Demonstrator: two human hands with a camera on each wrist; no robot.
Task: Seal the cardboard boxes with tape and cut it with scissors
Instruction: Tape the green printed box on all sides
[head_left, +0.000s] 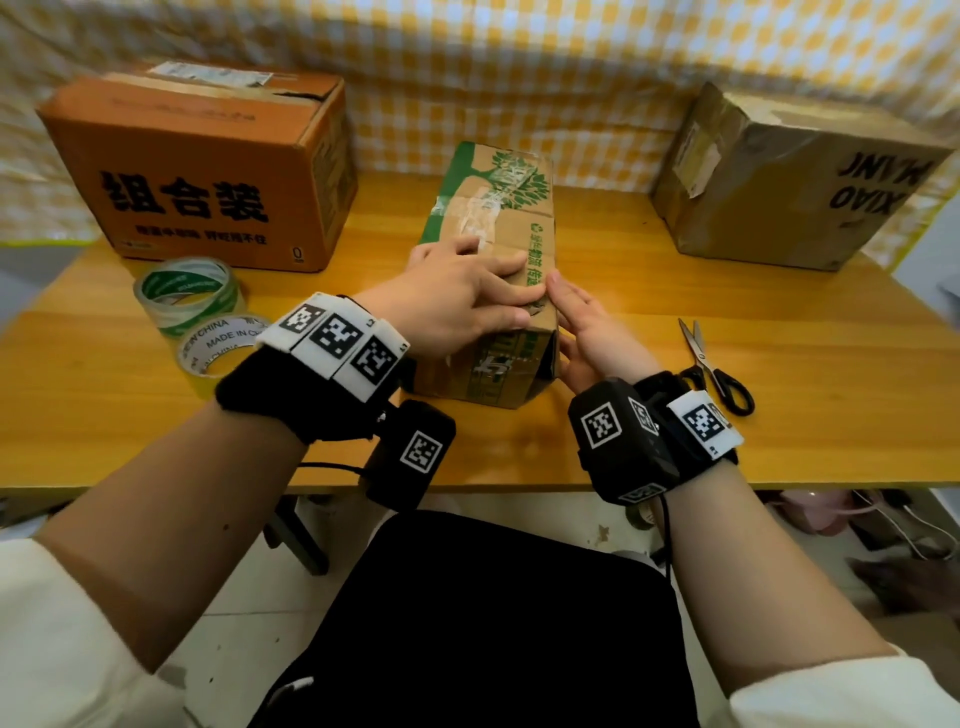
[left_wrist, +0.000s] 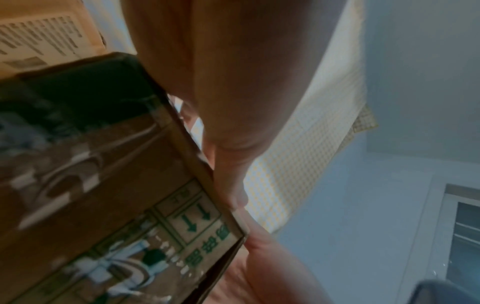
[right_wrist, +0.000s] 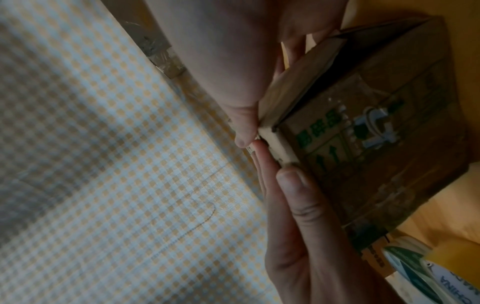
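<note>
Flap-closing step: your left hand (head_left: 462, 296), fingers straight, presses the green-printed box (head_left: 498, 208) top; right hand (head_left: 592, 332), fingers straight, braces its side. Next, reach for a tape roll (head_left: 187, 291).

A green-printed cardboard box (head_left: 488, 270) stands at table centre, old tape on top, near flap seemingly ajar. Two tape rolls (head_left: 189, 296) lie at nine o'clock, black-handled scissors (head_left: 714, 366) at three.
</note>
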